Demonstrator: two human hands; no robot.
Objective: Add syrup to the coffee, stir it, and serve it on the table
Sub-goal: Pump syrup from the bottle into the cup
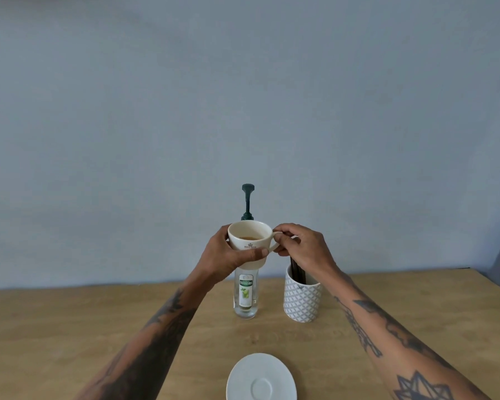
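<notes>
A white coffee cup (250, 236) with brown coffee in it is held in the air in front of the syrup bottle (246, 295), just below its dark green pump head (247, 197). My left hand (228, 255) wraps the cup's body from the left and below. My right hand (300, 246) pinches the cup's handle on the right. The clear bottle with a green label stands upright on the wooden table (70, 327); its neck is hidden behind the cup.
A patterned white-and-grey holder (302, 298) with dark stir sticks (298, 272) stands right of the bottle. A white saucer (261, 378) lies near the table's front edge. A plain grey-blue wall rises behind the table.
</notes>
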